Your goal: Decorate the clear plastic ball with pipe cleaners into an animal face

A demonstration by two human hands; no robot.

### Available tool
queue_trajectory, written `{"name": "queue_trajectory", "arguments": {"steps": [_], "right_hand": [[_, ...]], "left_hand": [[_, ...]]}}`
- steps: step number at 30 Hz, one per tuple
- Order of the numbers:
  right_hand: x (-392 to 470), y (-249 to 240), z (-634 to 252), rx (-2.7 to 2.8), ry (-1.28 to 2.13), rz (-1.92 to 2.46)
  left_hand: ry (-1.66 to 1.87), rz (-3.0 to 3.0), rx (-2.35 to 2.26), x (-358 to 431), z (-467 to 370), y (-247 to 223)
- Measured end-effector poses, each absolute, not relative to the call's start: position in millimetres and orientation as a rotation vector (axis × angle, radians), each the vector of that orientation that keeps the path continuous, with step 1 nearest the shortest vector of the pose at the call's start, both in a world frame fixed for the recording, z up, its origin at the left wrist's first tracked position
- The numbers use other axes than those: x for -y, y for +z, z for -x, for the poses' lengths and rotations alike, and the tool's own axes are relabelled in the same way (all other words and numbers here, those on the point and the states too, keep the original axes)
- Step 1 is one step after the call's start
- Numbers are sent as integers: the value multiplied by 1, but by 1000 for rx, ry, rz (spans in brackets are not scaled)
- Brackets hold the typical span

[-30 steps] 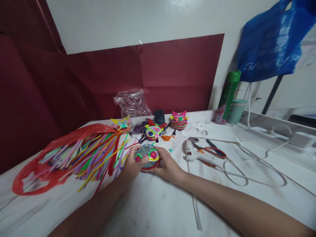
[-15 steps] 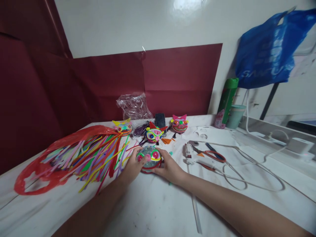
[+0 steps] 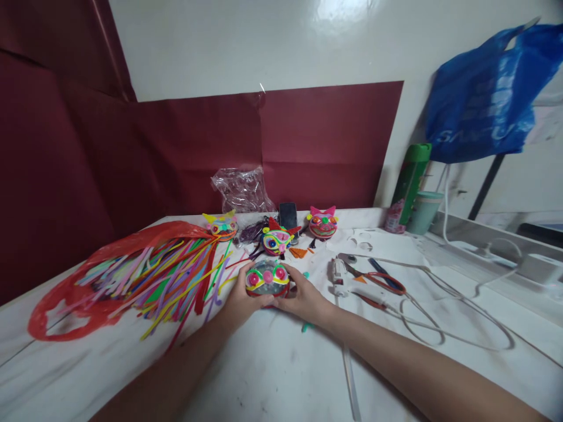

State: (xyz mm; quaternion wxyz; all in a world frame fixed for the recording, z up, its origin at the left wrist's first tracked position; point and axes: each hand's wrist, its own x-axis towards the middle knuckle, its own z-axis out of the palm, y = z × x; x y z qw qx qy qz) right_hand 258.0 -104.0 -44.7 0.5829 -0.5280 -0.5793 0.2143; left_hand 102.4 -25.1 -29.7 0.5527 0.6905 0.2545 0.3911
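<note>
Between both palms I hold a round grey craft animal head (image 3: 266,287) with pink eyes, a pink nose and yellow and green outlines. My left hand (image 3: 241,299) wraps its left side, the thumb along the lower front edge. From the right, my right hand (image 3: 303,296) grips it, its thumb meeting the left one underneath. Just behind stands a finished-looking colourful head (image 3: 276,240) with red horns. A pink-eared head (image 3: 322,224) sits farther back to the right, and a yellow-eared head (image 3: 222,227) at the back left.
Fuzzy craft strips (image 3: 176,281) spill from a red plastic bag (image 3: 57,334) at left. At right lie a glue gun (image 3: 339,275), orange-handled scissors (image 3: 387,283) and a looping cord. A glue stick (image 3: 350,381) lies near the front. A green can (image 3: 412,176) stands beside a cup (image 3: 424,212).
The head in my hands has tipped, so its face shows more upright. My left thumb has moved from the nose down to the lower edge. The view has shifted slightly.
</note>
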Motion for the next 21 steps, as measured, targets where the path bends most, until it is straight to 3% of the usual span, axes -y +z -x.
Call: {"name": "queue_trajectory", "arguments": {"steps": [8, 21], "right_hand": [[117, -11, -266, 1487, -59, 1227], [119, -11, -260, 1506, -62, 1240]], "left_hand": [[894, -1688, -649, 27, -102, -27], [882, -1748, -630, 31, -104, -31]]}}
